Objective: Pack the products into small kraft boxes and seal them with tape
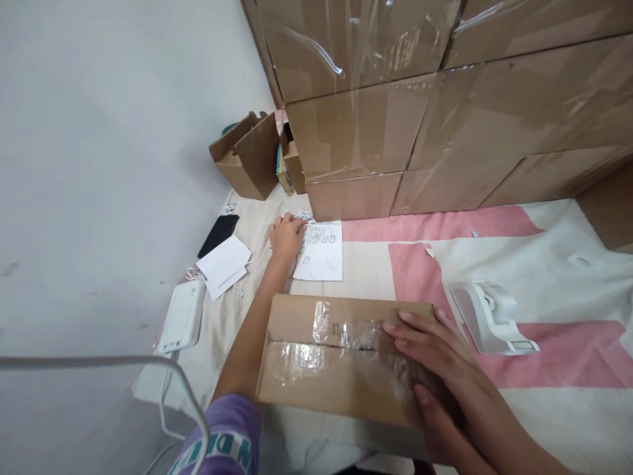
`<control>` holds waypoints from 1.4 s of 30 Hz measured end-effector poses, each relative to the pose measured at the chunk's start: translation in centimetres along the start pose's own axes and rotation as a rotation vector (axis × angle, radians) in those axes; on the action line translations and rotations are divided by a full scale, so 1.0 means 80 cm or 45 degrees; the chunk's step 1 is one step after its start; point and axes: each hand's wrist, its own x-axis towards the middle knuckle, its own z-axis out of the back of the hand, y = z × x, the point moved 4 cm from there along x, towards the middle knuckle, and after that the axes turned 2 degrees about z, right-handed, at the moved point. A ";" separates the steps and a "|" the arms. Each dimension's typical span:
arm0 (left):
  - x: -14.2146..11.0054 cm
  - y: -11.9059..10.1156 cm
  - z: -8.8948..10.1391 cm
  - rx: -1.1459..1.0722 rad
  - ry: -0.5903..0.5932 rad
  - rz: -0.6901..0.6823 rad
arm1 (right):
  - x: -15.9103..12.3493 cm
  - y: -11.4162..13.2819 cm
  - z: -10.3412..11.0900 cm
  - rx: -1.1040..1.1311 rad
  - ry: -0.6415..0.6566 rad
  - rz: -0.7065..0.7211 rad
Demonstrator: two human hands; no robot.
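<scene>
A taped brown cardboard box [316,359] lies in front of me on a pink and cream cloth [544,264]. My right hand [430,353] rests flat on the box's right end, fingers stretched out over the clear tape. My left hand [285,236] reaches far forward past the box, its fingers curled at the upper left corner of a white sheet [322,252] that carries several small labels. Whether those fingers pinch a label is not visible.
A wall of stacked taped cartons [445,99] stands behind. An open small carton [250,157] sits at the back left. White cards [225,264], a black object [218,233] and a white device [182,316] lie left; a white tape dispenser [492,316] lies right. A white cable [99,363] crosses the near left.
</scene>
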 end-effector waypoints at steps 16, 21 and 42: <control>0.000 -0.002 0.017 0.030 0.142 -0.225 | -0.002 -0.005 0.000 0.021 -0.046 0.005; 0.000 -0.009 0.018 0.085 0.109 -0.180 | -0.004 -0.005 0.001 0.013 -0.049 -0.002; -0.006 -0.023 0.015 0.140 0.055 -0.248 | 0.000 -0.001 0.004 0.008 -0.075 0.008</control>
